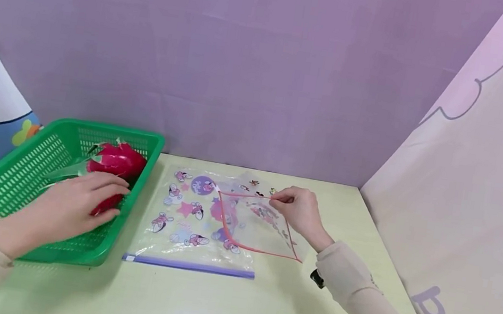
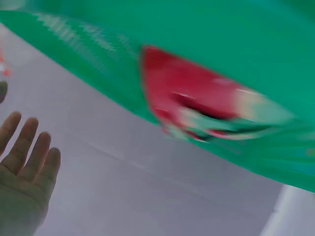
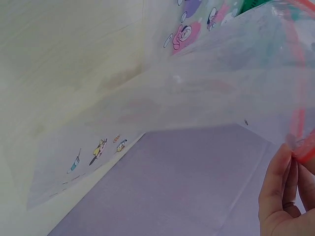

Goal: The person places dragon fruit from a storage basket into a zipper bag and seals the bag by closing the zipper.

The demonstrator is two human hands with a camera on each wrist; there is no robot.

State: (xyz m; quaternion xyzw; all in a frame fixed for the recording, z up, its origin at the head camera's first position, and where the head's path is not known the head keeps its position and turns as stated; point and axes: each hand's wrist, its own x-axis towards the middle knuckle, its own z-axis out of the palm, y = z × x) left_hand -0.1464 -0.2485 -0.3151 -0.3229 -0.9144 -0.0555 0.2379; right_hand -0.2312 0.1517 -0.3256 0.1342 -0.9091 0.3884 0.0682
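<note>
My left hand (image 1: pixel 73 202) hovers over a green plastic basket (image 1: pixel 141 184), its fingers extended above the fruit. Inside lies a red dragon fruit (image 1: pixel 122 163) with green leaf tips, blurred in the left wrist view; more red skin shows beneath my fingers. Between thumb and fingertips, my right hand (image 1: pixel 300 213) pinches the edge of a clear zip bag (image 1: pixel 266 226) with a red-trimmed mouth. That mouth is spread open, and the printed bag body trails toward the back in the right wrist view. Under it, a second clear bag (image 1: pixel 157 240) with cartoon prints and a purple zip strip lies flat.
The pale table (image 1: pixel 192 304) carries the basket at left and the bags in the middle. A purple cloth wall (image 1: pixel 263 73) stands behind it. Printed curtains (image 1: pixel 483 189) close off the right side, others the left.
</note>
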